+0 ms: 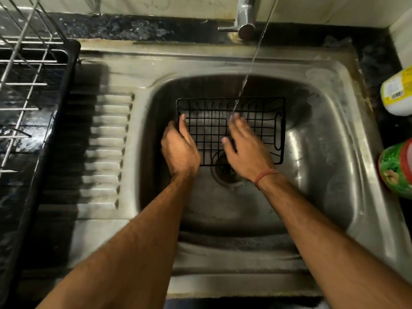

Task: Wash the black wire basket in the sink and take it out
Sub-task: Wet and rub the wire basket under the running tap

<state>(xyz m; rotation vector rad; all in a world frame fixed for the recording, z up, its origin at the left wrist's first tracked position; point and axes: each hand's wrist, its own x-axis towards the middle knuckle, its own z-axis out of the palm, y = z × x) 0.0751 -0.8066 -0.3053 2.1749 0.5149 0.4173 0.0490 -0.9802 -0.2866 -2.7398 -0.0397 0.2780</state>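
Left hand (180, 148): fingers curled round the left rim of the black rectangular wire basket (258, 121), gripping it. Right hand (243, 150): flat, fingers straight and blurred, pressed on the wire grid beside the left hand, nothing clasped. Red thread band (266, 176) on the right wrist.

Basket location: inside the stainless steel sink basin (323, 152), under both hands, near edge partly over the round drain (225, 171) just below the right palm.

Beyond the right fingertips: thin water stream (247, 76) landing on the grid, fed from the chrome tap (245, 16) at the far wall.

Risks, as judged:
- Slip of the wet rim from a one-handed hold; cause: water on thin wire.
- Fingertip caught in a grid cell; cause: rubbing across open wires.
- Splash over the far-right yellow-capped white bottle (396, 94) and green printed jar (396, 168); cause: stream deflected off wires or hand.
- Knock against the black drainer tray with steel rack (44, 90), far left of the left hand, on lifting out.
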